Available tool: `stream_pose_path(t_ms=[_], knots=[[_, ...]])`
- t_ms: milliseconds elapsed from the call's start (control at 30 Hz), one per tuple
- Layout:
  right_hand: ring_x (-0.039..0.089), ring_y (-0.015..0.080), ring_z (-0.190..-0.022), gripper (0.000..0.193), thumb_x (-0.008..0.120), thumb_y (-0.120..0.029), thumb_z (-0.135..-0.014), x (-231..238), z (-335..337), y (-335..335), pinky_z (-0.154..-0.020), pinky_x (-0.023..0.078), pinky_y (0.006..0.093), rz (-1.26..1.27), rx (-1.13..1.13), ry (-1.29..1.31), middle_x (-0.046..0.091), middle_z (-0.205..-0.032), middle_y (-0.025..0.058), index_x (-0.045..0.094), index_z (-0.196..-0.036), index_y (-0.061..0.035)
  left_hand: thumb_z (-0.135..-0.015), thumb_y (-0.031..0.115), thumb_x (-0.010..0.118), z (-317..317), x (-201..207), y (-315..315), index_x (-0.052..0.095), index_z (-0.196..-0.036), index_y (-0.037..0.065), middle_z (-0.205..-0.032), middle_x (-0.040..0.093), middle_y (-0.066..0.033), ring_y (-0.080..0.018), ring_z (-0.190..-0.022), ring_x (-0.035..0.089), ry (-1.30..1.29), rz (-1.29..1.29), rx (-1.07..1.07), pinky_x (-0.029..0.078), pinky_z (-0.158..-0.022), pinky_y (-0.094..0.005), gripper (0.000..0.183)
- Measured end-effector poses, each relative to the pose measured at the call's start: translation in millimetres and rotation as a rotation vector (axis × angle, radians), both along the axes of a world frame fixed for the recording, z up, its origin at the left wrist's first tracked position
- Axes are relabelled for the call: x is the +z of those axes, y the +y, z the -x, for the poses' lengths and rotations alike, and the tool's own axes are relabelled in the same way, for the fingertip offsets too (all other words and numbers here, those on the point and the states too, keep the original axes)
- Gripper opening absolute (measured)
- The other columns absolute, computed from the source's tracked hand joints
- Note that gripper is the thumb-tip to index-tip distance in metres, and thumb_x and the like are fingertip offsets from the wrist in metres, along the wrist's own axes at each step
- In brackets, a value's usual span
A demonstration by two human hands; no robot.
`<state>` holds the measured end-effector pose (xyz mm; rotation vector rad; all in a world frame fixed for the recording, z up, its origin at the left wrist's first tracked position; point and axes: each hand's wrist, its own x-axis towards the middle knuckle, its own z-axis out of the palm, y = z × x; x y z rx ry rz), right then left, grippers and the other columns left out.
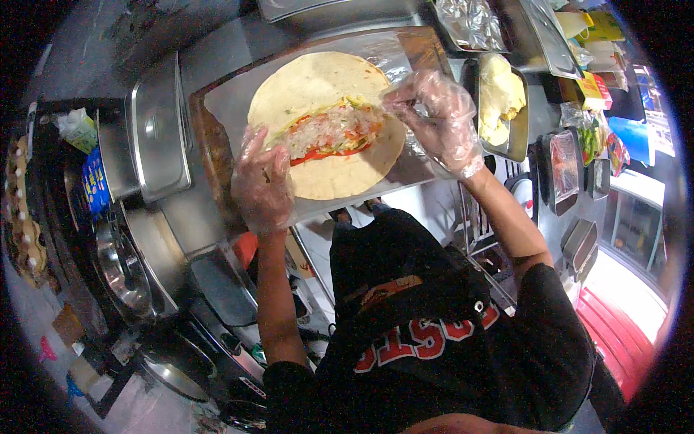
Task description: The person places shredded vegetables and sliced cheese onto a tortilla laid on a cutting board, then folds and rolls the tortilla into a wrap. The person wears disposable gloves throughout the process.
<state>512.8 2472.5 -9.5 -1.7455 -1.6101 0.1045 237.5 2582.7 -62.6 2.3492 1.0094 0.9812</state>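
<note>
A long, pinkish filling [331,132] on round, pale flatbread [318,76] parallels the brown board's [208,148] near edge. Clear-gloved left hand [264,181] and right hand [437,119] half-curl, grip unclear.

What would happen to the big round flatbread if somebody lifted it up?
The flatbread looks thin and wide, so it would probably flop. The loose filling piled across its middle would likely make it sag there, and bits might spill if it tipped.

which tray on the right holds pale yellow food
The metal tray just beside the right hand; its pale yellow food sets it apart from the farther-right tray with reddish contents.
</note>
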Motion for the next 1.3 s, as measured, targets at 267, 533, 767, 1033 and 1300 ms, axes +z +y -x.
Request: stream_pose_path(t_ms=[267,533,767,1033,1300], knots=[[0.067,0.0296,-0.101,0.034,0.056,-0.033,-0.099,-13,17,3,-0.087,0.054,0.0365,0.181,0.043,0.352,0.069,-0.11,0.0136,0.068,-0.117,-0.0064,-0.077,0.052,0.076,-57,12,-39,0.041,-0.146,0.018,-0.157,0.026,-0.0242,-0.05,-0.144,0.024,0.448,-0.323,-0.091,0.022,-0.114,-0.0665,0.084],[0.064,0.0255,-0.112,0.048,0.047,-0.042,-0.104,26,24,-15,-0.095,0.05,0.0366,0.02,-0.131,0.482,0.067,-0.121,0.0156,0.059,-0.135,-0.0077,-0.083,0.046,0.076,-67,23,-37,0.046,-0.144,0.011,-0.155,0.026,-0.0262,-0.0482,-0.142,0.027,0.204,-0.137,-0.049,0.023,-0.116,-0.0612,0.076],[0.043,0.0283,-0.137,0.062,0.05,-0.047,-0.101,2,19,-60,-0.113,0.037,0.0471,-0.213,0.162,1.913,0.042,-0.152,0.0121,0.045,-0.144,-0.0022,-0.097,0.017,0.062,-69,73,-56,0.041,-0.14,-0.001,-0.154,0.029,-0.0251,-0.0382,-0.14,0.036,-0.132,-0.195,-0.078,0.034,-0.114,-0.0514,0.052],[0.058,0.0386,-0.122,0.054,0.051,-0.037,-0.102,60,53,-276,-0.105,0.047,0.0509,-0.699,0.484,1.945,0.058,-0.133,0.0243,0.046,-0.143,-0.0029,-0.102,0.012,0.049,-127,108,-172,0.035,-0.144,-0.002,-0.149,0.04,-0.0203,-0.0326,-0.138,0.042,-0.715,0.115,-0.707,0.038,-0.113,-0.0455,0.047],[0.058,0.0415,-0.122,0.071,0.04,-0.055,-0.102,51,234,-635,-0.095,0.052,0.0546,-1.291,0.24,1.269,0.043,-0.148,0.0244,0.028,-0.155,-0.0102,-0.101,0.011,0.052,-139,103,-477,0.047,-0.133,-0.002,-0.135,0.054,-0.0223,-0.0329,-0.114,0.061,-0.343,0.941,-1.62,0.05,-0.1,-0.0438,0.035]])
